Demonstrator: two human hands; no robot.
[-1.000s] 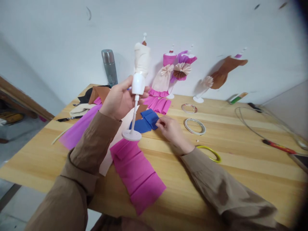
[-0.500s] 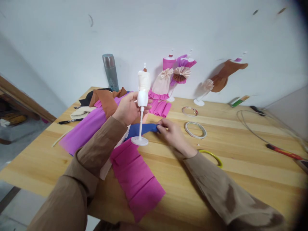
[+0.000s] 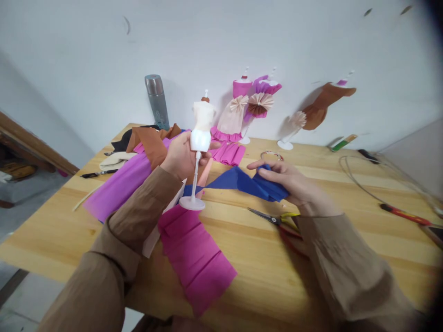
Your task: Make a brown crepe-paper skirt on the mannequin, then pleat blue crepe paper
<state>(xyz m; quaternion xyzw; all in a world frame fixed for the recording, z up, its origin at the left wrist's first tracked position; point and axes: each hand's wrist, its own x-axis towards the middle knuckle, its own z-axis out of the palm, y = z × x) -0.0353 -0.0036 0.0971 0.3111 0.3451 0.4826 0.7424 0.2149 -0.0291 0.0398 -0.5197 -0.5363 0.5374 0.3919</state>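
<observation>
My left hand (image 3: 180,157) is closed round the hip of a small white mannequin (image 3: 201,121) on a thin stand, whose round base (image 3: 191,203) hangs just above the wooden table (image 3: 349,193). My right hand (image 3: 289,180) pinches a strip of blue crepe paper (image 3: 242,181) and holds it lifted to the right of the mannequin; its far end trails back behind the stand. Below the mannequin lies a pleated magenta paper strip (image 3: 197,256).
Scissors (image 3: 273,218) lie under my right wrist. A purple sheet (image 3: 121,184) and brown paper (image 3: 149,139) lie at left, a grey flask (image 3: 156,101) stands behind them. Dressed mannequins (image 3: 242,108) line the wall, and a brown one (image 3: 320,108) leans further right. A red-handled tool (image 3: 403,212) and wire lie far right.
My right hand has picked the blue paper off the table and pulled it up and to the right, uncovering the scissors. The mannequin has been lowered and moved away from the camera.
</observation>
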